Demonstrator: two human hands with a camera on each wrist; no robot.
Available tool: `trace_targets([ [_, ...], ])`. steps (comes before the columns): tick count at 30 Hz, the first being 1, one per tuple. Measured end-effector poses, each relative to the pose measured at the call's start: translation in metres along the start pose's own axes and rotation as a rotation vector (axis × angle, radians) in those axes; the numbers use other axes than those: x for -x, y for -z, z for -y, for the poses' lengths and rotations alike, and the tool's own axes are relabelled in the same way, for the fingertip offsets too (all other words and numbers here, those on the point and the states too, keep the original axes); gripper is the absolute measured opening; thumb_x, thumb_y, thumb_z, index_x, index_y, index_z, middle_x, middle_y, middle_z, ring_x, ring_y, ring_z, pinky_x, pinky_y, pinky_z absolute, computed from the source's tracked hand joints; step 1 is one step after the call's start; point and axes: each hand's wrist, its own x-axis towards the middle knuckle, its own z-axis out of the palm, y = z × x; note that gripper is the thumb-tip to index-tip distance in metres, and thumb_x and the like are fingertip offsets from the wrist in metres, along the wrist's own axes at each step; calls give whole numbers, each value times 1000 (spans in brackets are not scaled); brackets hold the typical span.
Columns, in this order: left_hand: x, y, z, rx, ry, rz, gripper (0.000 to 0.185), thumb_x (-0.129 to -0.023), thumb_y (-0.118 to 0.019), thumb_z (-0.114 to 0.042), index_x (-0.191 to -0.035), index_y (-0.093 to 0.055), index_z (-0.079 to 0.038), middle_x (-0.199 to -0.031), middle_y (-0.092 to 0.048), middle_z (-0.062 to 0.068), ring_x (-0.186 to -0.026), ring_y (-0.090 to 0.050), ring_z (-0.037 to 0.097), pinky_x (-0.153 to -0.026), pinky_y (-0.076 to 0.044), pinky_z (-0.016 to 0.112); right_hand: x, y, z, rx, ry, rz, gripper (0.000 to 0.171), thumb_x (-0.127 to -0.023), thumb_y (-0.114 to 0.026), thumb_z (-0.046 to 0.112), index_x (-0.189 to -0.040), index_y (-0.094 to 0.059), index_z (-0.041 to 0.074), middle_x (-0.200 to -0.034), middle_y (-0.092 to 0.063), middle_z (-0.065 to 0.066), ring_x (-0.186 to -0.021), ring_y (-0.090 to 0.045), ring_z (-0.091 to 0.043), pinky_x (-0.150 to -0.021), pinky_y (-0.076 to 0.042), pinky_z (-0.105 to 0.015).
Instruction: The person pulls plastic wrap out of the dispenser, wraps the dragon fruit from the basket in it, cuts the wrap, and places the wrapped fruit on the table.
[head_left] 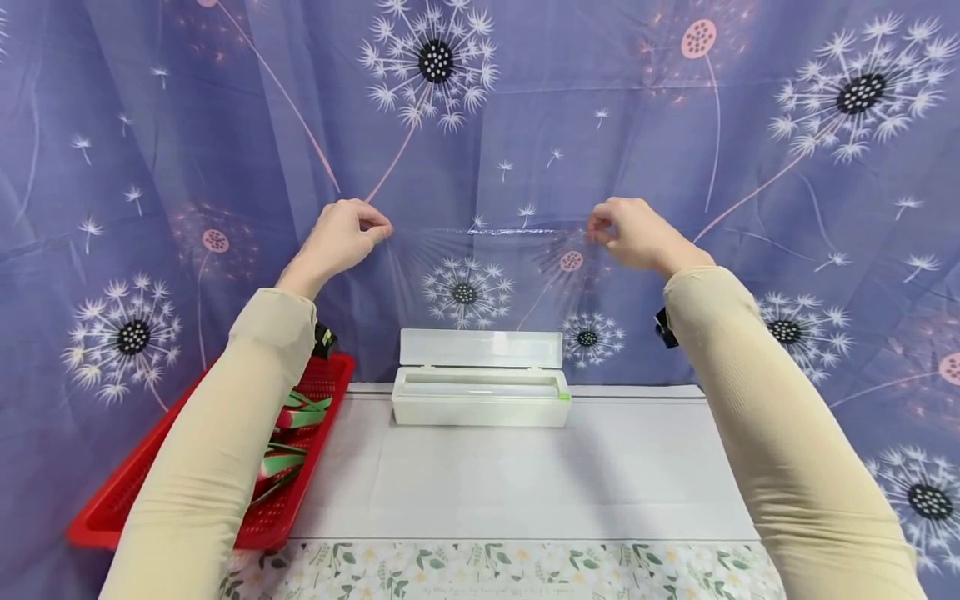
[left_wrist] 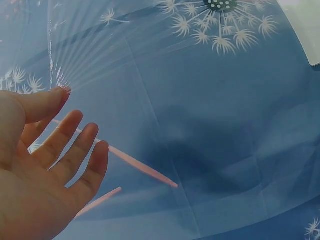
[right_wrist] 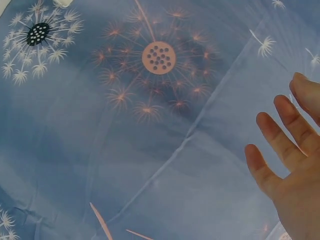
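While both hands are raised before the patterned cloth, a sheet of clear film (head_left: 487,275) hangs stretched between them.

The left hand (head_left: 341,237) and the right hand (head_left: 637,233) each pinch an upper corner of the film between thumb and forefinger; the other fingers (left_wrist: 80,145) stay loosely spread, which probably keeps them off the clinging surface. The top edge runs taut from fingertip to fingertip, and radiating creases at the left thumb show the tension. Well below the fingers, the open white dispenser box (head_left: 480,390) sits on the table (head_left: 525,483), seemingly the source of the film. Under the left forearm lies a red basket (head_left: 120,500).
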Motion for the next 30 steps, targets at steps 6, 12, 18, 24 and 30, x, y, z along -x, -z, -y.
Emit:
trace_targets([
  [6, -1, 3, -1, 8, 15, 7, 22, -96, -61, -15, -108, -74, -2, -112, -64, 13, -106, -59, 29, -90, -45, 44, -2, 5, 2, 6, 3, -4, 17, -86, -52, -7, -88, -66, 2, -93, -65, -15, -95, -61, -35, -90, -46, -49],
  [12, -5, 9, -5, 6, 10, -15, 22, -96, -61, -15, -108, -74, -1, -113, -64, 14, -104, -60, 28, -90, -45, 42, -3, 13, 2, 0, -6, -14, 16, -87, -52, -6, -89, -66, 2, -95, -65, -16, -97, -61, -36, -90, -45, -49],
  [18, -7, 13, -8, 3, 5, -35, 22, -94, -62, -14, -106, -74, -1, -112, -65, 14, -102, -62, 27, -90, -45, 40, -5, 17, 3, 7, -8, -20, 13, -89, -55, -4, -90, -67, 1, -97, -66, -16, -99, -61, -36, -91, -44, -48],
  [24, -8, 18, -10, 0, 6, -44, 23, -94, -62, -15, -108, -74, -2, -113, -66, 14, -102, -61, 27, -90, -45, 40, -5, 21, 5, 8, -6, -36, 7, -92, -59, 2, -90, -66, 3, -98, -66, -15, -99, -61, -35, -91, -44, -48],
  [30, -9, 21, -13, 8, 15, -38, 24, -95, -61, -17, -110, -73, -2, -113, -65, 13, -102, -60, 26, -89, -45, 40, -4, 25, 7, -7, -12, -43, 6, -93, -60, 4, -90, -66, 2, -99, -66, -16, -100, -61, -36, -89, -43, -49],
])
